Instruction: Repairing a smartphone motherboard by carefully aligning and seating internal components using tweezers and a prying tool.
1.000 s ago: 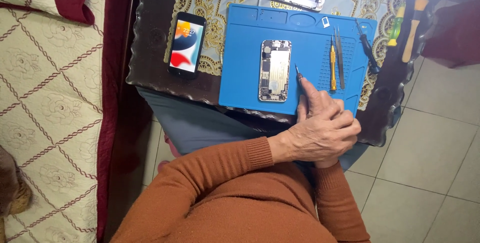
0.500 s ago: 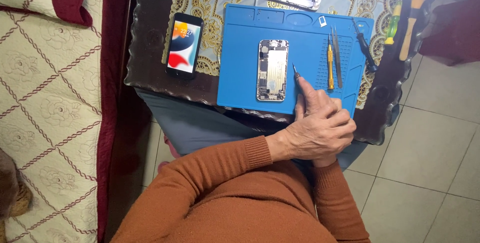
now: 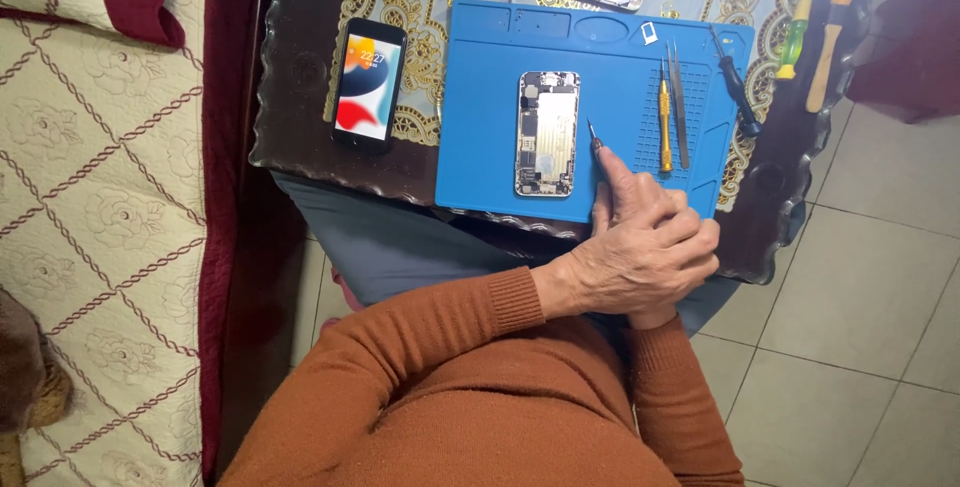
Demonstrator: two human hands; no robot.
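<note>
Both hands are resting clasped at the near-right edge of the blue repair mat [image 3: 480, 97]. Left hand [image 3: 640, 262] is lying over the right hand [image 3: 625, 182], covering most of it. Right hand is closed on a small screwdriver [image 3: 594, 137], tip pointing just right of the opened phone [image 3: 547, 134] at mat ctr. Left hand's grip: cannot tell.

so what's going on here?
A person in an orange sweater sits at a dark table with an opened phone, insides exposed, lying on a blue work mat. Both hands are clasped together at the mat's near edge: the left hand covers the right hand, which holds a thin tool pointing toward the phone. A second phone, screen lit, lies to the left.
</note>
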